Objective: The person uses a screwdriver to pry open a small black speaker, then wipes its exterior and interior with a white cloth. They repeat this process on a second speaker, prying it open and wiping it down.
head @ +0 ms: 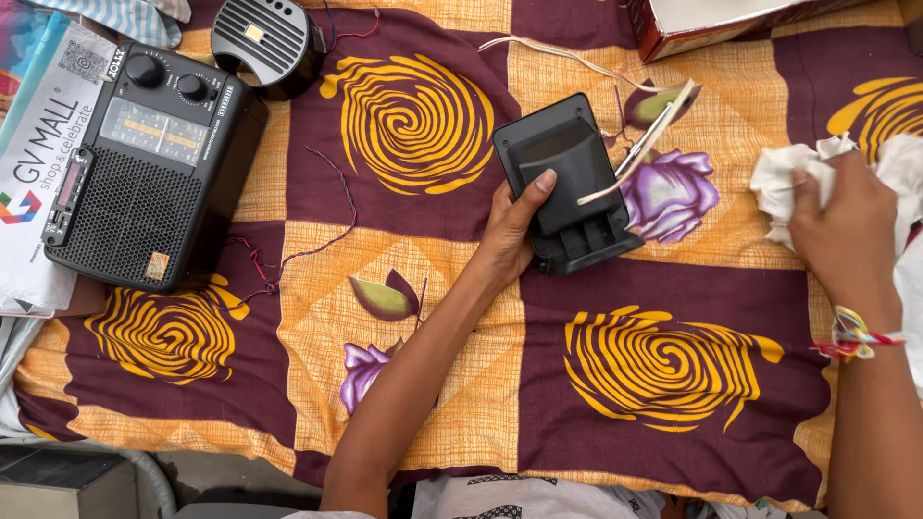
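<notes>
My left hand (510, 229) grips a black plastic casing (567, 178) by its left side, thumb lying across its face. The casing rests on a patterned cloth (413, 317) of maroon, orange and yellow swirls. A flat cream strip (642, 146) leans against the casing's right edge. My right hand (844, 223), with a coloured thread band at the wrist, is closed on a crumpled white cloth (781, 181) at the right edge of the view.
A black portable radio (149, 154) lies at the left on a printed bag (38, 144). A round black speaker part (266, 40) sits above it, with thin wires (317, 240) trailing. A red and white box (711, 21) is at the top right.
</notes>
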